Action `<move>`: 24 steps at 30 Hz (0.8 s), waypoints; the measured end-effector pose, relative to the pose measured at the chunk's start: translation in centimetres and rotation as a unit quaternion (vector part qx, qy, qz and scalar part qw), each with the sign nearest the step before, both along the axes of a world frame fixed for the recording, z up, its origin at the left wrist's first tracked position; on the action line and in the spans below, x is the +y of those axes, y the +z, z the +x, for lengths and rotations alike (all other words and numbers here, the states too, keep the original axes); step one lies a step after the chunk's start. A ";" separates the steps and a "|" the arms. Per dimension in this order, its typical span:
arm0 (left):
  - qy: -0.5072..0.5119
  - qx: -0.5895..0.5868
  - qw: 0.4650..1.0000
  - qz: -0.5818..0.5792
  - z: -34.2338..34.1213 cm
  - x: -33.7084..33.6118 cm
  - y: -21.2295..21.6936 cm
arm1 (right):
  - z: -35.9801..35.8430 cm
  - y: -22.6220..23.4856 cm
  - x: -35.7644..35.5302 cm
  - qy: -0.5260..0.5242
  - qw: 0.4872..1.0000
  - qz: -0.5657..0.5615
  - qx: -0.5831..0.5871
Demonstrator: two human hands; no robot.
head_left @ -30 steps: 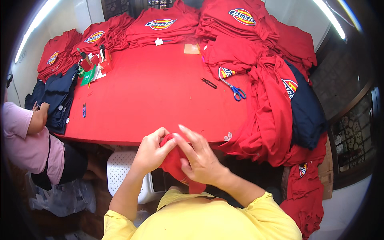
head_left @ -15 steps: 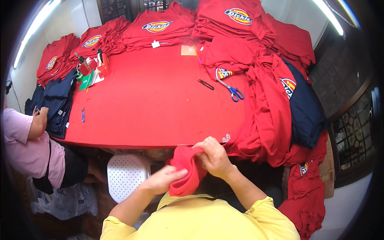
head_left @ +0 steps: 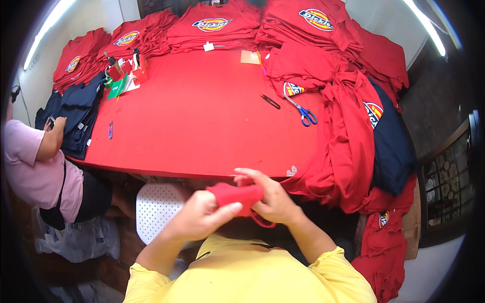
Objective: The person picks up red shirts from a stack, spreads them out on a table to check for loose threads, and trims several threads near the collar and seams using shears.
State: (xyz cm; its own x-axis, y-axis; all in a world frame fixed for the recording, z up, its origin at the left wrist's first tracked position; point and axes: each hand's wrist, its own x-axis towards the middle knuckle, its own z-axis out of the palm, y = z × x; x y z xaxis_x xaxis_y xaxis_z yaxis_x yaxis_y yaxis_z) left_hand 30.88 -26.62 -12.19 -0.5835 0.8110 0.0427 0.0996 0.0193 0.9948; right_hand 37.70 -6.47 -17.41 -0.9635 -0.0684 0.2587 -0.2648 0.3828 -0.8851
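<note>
In front of my chest, just off the table's near edge, a small crumpled piece of red fabric (head_left: 235,196) stretches between my hands. My left hand (head_left: 198,217) closes on its left end, thumb pointing right. At the other end my right hand (head_left: 273,199) grips the cloth, its upper fingers reaching out over the top. A narrow red loop hangs beneath the right hand. The fabric's full shape is hidden by the fingers and slightly blurred.
Stacks of red shirts (head_left: 212,28) line the back of the red table (head_left: 187,121). Blue-handled scissors (head_left: 307,117), dark thread snips (head_left: 271,101) and a small blue tool (head_left: 110,130) lie on it. Loose red garments (head_left: 346,146) drape at right. A white stool (head_left: 159,212) and a person in pink (head_left: 43,166) are left.
My left hand has risen and turned over the fabric, which has gone from hanging upright to lying more level. My right hand's fingers have loosened and spread. The view has shifted slightly.
</note>
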 end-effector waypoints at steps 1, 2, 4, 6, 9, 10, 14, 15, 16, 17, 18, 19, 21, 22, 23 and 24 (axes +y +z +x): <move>-0.026 0.071 0.996 -0.049 0.3 0.3 0.6 | -0.3 -1.2 -0.6 -0.038 0.997 0.060 0.018; -0.003 0.064 0.998 -0.022 0.5 0.0 0.4 | -0.8 -2.5 -0.4 -0.092 0.985 0.128 0.072; 0.120 0.033 0.991 0.039 0.8 -1.8 1.3 | -1.9 -6.7 1.1 -0.178 0.953 0.214 0.123; 0.247 0.010 0.959 0.138 0.6 -4.0 1.9 | -1.1 -10.8 3.6 -0.242 0.926 0.276 0.082; 0.248 0.033 0.942 0.222 -0.5 -6.7 2.4 | 0.6 -12.5 4.5 -0.233 0.934 0.162 -0.216; 0.258 0.038 0.938 0.229 -0.7 -7.6 1.6 | 0.8 -13.6 5.2 -0.184 0.939 0.088 -0.278; 0.225 0.125 0.956 0.141 -1.3 -12.1 0.9 | 2.8 -13.9 6.9 -0.015 0.836 -0.476 -0.272; 0.255 0.129 0.940 0.187 -0.7 -12.8 0.9 | 3.1 -12.5 6.8 0.046 0.838 -0.518 -0.166; 0.236 0.088 0.943 0.218 -0.6 -12.9 0.5 | 2.9 -12.2 6.9 0.144 0.771 -0.618 -0.056; 0.217 0.048 0.943 0.249 -0.6 -13.0 -0.2 | 3.1 -12.2 6.2 0.238 0.648 -0.724 0.013; 0.198 0.007 0.940 0.279 -0.5 -13.1 -0.6 | 3.8 -11.8 5.3 0.302 0.621 -0.721 -0.058; 0.181 0.035 0.968 0.170 -1.4 -12.8 -0.7 | 4.0 -10.6 4.3 0.365 0.596 -0.704 -0.125; 0.132 0.091 0.986 -0.053 -4.0 -10.9 -0.3 | 5.1 -12.1 2.5 0.323 0.562 -0.702 -0.295; 0.213 0.024 0.976 0.033 -4.3 -9.7 -1.2 | 4.6 -12.2 3.4 0.300 0.572 -0.709 -0.284; 0.233 0.028 0.971 0.054 -5.0 -10.7 -2.2 | 4.5 -12.2 4.2 0.185 0.576 -0.752 -0.263; 0.267 -0.020 0.955 0.130 -5.3 -11.2 -2.4 | 3.7 -11.7 5.9 0.133 0.634 -0.734 -0.202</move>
State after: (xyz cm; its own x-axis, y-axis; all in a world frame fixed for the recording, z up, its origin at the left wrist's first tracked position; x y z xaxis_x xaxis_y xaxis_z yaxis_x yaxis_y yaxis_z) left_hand 25.60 -37.86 -14.54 -0.9164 0.3616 0.1717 0.1071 -0.1919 0.9756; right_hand 41.41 -0.57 -29.06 -0.9762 -0.2142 -0.0334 0.2156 -0.9434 -0.2521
